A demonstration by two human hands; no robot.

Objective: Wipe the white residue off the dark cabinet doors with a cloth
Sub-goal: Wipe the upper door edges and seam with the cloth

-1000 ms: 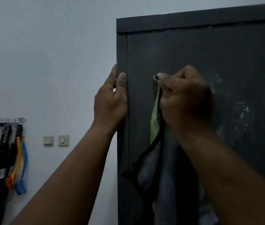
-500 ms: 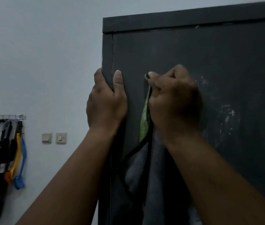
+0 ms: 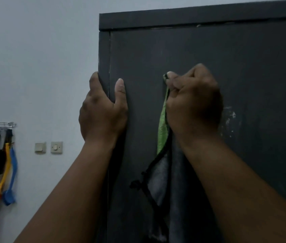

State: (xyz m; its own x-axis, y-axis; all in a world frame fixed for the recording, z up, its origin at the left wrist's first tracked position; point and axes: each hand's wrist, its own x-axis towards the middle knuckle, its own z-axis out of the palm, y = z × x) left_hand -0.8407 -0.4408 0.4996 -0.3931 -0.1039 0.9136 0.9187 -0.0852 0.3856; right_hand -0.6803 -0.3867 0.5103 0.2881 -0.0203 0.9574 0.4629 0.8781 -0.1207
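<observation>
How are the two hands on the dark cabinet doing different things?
The left hand holds the cabinet edge, thumb flat on the front, and holds no cloth. The right hand is a fist gripping the green and grey cloth against the door. Both are raised and touch the cabinet.

Cloth (image 3: 163, 172) bottom beyond frame edge

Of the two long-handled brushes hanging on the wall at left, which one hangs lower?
The blue brush. Its head ends below that of the orange brush, which hangs just to its left, yellow-handled with an orange head.
</observation>
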